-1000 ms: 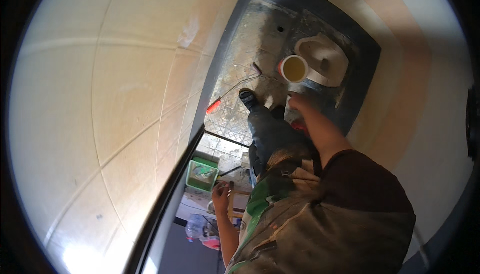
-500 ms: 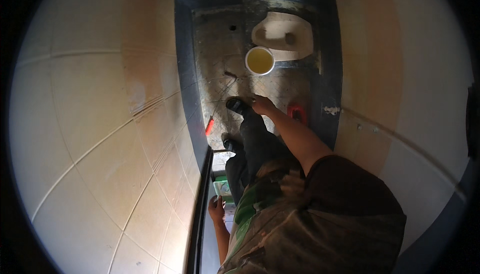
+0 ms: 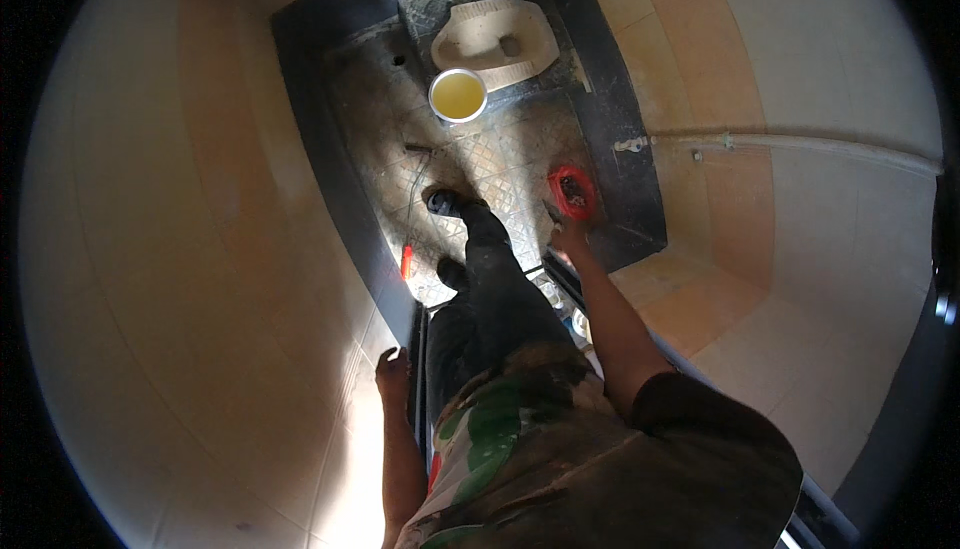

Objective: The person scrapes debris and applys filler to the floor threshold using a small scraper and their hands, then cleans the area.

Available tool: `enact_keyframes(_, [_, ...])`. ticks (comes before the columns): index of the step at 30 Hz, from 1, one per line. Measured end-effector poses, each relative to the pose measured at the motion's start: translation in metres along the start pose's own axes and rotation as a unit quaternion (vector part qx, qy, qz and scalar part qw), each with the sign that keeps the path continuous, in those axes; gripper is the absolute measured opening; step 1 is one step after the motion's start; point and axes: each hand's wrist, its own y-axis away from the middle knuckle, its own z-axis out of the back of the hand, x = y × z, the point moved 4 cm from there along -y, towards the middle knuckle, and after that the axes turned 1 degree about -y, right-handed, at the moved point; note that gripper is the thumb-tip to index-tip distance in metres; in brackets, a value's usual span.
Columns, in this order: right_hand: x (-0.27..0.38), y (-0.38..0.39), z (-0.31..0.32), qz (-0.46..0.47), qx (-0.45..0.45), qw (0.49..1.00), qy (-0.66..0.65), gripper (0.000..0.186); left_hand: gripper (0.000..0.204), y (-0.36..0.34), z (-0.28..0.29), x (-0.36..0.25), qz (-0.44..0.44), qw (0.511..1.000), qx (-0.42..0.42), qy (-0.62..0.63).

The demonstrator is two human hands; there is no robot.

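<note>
My right hand [image 3: 569, 240] hangs in front of my right leg, fingers closed. A small dark thing shows at its fingertips, too blurred to name. Just beyond it on the floor is a red container or bag [image 3: 556, 183] with dark bits inside. My left hand [image 3: 393, 367] hangs low at my left side near the door frame, fingers loosely bent and apart, with nothing visible in them. A white-rimmed bucket [image 3: 459, 97] of yellowish liquid stands farther off. A thin long tool with a red-orange handle [image 3: 406, 262] lies left of my feet.
A squat toilet [image 3: 496, 37] sits behind the bucket on a raised dark ledge. There is a drain hole [image 3: 398, 61] at the far left. A pipe with a tap [image 3: 632, 145] runs along the right wall. Dark skirting [image 3: 325, 144] borders the tiled floor.
My view has turned, so the room looks tilted. My right hand has moved rightward from beside my foot to near the red container. My left hand still hangs at my side.
</note>
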Motion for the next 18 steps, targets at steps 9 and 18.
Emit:
enact_keyframes(9, [0.018, 0.095, -0.030, 0.050, -0.020, 0.997, 0.060, 0.059, 0.055, -0.058, -0.011, 0.004, 0.015, 0.998, 0.000, -0.069])
enact_keyframes(18, [-0.023, 0.058, 0.007, 0.038, -0.023, 0.993, 0.108, 0.052, 0.048, -0.031, -0.072, 0.012, -0.022, 0.999, -0.011, -0.048])
